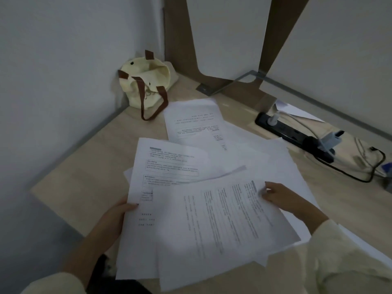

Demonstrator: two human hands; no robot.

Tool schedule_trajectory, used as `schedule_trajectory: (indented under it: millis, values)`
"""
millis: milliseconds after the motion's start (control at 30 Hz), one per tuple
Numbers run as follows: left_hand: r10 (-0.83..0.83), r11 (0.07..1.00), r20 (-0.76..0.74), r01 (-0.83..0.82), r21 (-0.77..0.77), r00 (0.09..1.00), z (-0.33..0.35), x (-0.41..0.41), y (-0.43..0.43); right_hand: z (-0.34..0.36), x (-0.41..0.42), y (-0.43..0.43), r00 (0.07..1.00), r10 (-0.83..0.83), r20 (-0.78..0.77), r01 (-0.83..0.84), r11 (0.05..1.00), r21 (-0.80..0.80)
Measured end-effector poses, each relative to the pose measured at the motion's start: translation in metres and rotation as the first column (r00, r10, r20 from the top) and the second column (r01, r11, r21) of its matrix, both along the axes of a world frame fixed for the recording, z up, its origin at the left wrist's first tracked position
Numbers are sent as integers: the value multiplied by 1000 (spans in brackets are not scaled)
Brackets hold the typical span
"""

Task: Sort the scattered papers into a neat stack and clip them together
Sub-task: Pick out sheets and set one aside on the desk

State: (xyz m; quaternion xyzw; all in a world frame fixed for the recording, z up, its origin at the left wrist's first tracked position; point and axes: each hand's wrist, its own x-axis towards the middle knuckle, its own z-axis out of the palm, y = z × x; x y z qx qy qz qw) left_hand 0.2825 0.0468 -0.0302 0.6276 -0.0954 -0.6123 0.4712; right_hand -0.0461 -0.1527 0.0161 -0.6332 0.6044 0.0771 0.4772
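Observation:
Several printed white sheets lie fanned over the pale wooden desk point(84, 162). My left hand point(115, 217) grips the left edge of an upright printed sheet point(167, 166), thumb on top. My right hand point(280, 196) rests on the far edge of a rotated printed sheet point(220, 225) that overlaps the first one and hangs over the desk's near edge. A further printed sheet point(195, 122) lies flat towards the back, partly under blank sheets point(275, 158). No clip is in view.
A cream tote bag point(146, 81) with brown handles stands in the back left corner against the wall. A black power strip point(297, 134) with plugs and cables lies at the right. More white paper point(297, 111) sits behind it.

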Motion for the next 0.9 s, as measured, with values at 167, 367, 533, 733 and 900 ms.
schedule_trajectory:
  millis: [167,367,533,733,900]
  values:
    - [-83,997,69,83,-1,994,3,-13,-7,5,34,-8,936,276,-219,-326,914,-243]
    - [-233,971,272,237,19,934,11,-42,-16,4,109,20,921,386,-56,-353,764,-540]
    - [-186,982,418,184,46,889,5,-46,-11,-16,121,19,967,101,235,38,852,-523]
    - [-18,1000,467,5,29,884,-2,-23,4,-38,69,-7,973,-190,-133,113,890,-441]
    - [29,994,479,-76,79,877,-13,-15,4,-51,71,-10,962,-138,-237,31,914,-404]
